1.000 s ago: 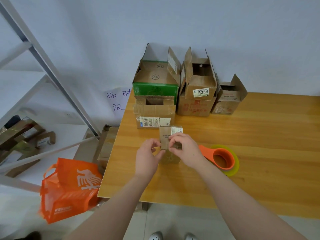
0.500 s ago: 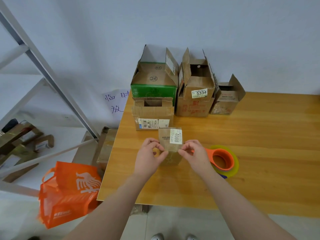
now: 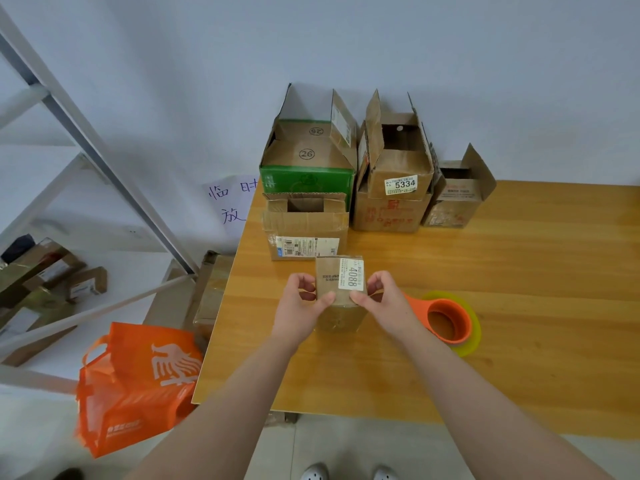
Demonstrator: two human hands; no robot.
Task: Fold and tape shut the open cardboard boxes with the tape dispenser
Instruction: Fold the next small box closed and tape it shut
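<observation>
A small brown cardboard box (image 3: pixel 337 308) with a white "4088" label stands near the front left of the wooden table (image 3: pixel 519 271). My left hand (image 3: pixel 301 306) grips its left side, thumb on the folded top flap. My right hand (image 3: pixel 379 299) grips its right side, thumb near the label. The orange tape dispenser (image 3: pixel 446 322) with a yellow-green tape roll lies on the table just right of my right hand, untouched.
Several open cardboard boxes stand at the back: a green one (image 3: pixel 308 168), a taped one (image 3: pixel 304 225) in front of it, one labelled "5334" (image 3: pixel 394 181) and a small one (image 3: pixel 457 195). An orange bag (image 3: pixel 138 382) and metal shelving (image 3: pixel 86 140) are left of the table.
My right hand slid off the top of the small box to its right side, uncovering the "4088" label. The flap now lies folded down between both hands.
</observation>
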